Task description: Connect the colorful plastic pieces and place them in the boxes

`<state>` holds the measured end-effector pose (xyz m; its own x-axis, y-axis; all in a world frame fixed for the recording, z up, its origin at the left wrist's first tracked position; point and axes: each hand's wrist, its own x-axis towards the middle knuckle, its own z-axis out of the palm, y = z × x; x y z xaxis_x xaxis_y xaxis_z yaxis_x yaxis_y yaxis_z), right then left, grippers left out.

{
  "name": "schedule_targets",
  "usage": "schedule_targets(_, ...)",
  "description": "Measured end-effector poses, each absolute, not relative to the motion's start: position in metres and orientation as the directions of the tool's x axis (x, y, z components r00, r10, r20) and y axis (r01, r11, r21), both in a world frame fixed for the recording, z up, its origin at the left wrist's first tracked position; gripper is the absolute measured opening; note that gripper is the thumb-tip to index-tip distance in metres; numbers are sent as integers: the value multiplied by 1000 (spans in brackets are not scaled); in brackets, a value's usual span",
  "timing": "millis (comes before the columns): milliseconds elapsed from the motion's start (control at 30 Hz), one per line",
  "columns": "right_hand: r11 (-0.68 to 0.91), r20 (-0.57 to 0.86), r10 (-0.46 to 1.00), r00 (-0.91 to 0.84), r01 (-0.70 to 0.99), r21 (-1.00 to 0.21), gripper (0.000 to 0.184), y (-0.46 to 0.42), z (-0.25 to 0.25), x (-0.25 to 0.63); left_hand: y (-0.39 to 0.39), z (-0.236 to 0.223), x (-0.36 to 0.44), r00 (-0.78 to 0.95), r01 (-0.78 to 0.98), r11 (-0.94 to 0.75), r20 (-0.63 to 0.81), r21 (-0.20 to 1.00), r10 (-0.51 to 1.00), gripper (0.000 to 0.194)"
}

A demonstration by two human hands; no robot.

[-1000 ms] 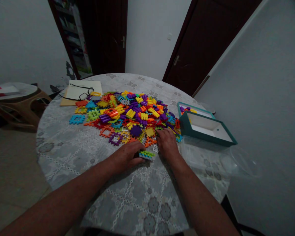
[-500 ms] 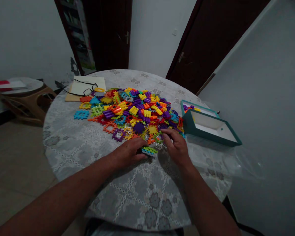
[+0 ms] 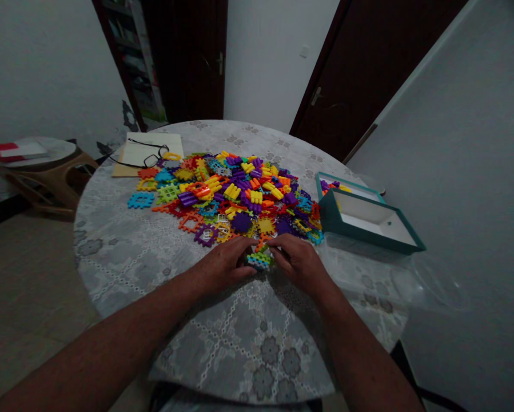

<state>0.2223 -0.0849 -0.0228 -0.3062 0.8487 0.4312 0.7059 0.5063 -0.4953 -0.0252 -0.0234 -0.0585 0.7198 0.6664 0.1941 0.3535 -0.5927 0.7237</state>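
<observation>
The left hand (image 3: 228, 264) pinches a small stack of toothed pieces (image 3: 259, 261) from its left side, thumb near and fingers far. The stack, banded green and blue, is held near the middle of the table (image 3: 222, 343), just nearer than the heap of toy pieces (image 3: 239, 194). The right hand (image 3: 299, 260) has its thumb and forefinger drawn together at the right end of a light green piece (image 3: 263, 248), just above the stack; whether the two touch is hard to tell.

The pieces look like thin plastic: probably light and stiff, a little slick on the flat faces, and unlikely to break under a gentle grip. The notched edges seem the best place to hold, with a fingertip on each of two opposite sides, leaving the faces free.

To the right of the heap stands an open green box (image 3: 370, 223); to its far left lie glasses (image 3: 149, 160).
</observation>
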Motion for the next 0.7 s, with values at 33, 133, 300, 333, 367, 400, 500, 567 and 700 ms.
schedule_targets(33, 512, 407, 851, -331, 693, -507, 23, -85, -24, 220, -23, -60, -26, 728, 341, -605, 206, 720, 654, 59)
schedule_targets(133, 509, 371, 860, -351, 651, -564, 29, -86, -24, 216, -21, -63, -26, 750, 301, -644, 242, 704, 615, 57)
schedule_targets(300, 447, 309, 894, -324, 640, -624, 28, -90, -18, 220, -20, -62, -27, 752, 297, -646, 244, 703, 612, 54)
schedule_targets(333, 442, 279, 896, -345, 638, -631, 30, -91, -17, 221, -21, -61, -27, 747, 300, -640, 243, 708, 619, 56)
schedule_targets(367, 436, 247, 897, -368, 638, -634, 34, -92, -16, 220, -20, -60, -26, 743, 299, -635, 243, 712, 623, 57)
schedule_targets(400, 430, 219, 897, -384, 645, -632, 41, -93, -15, 219, -20, -59, -26, 742, 294, -634, 246, 715, 623, 58)
schedule_targets(500, 408, 167, 905, -392, 684, -605, 50, -94, -15, 211, -20, -61, -27, 759, 279, -641, 245, 715, 604, 53)
schedule_targets(567, 403, 159, 908, -388, 704, -585, 48, -94, -14, 206, -21, -66, -29, 753, 297, -657, 253, 693, 607, 52)
schedule_targets(700, 368, 143, 926, -351, 745, -556, 45, -94, -11, 196, -24, -75, -34, 731, 371, -709, 282, 599, 621, 63)
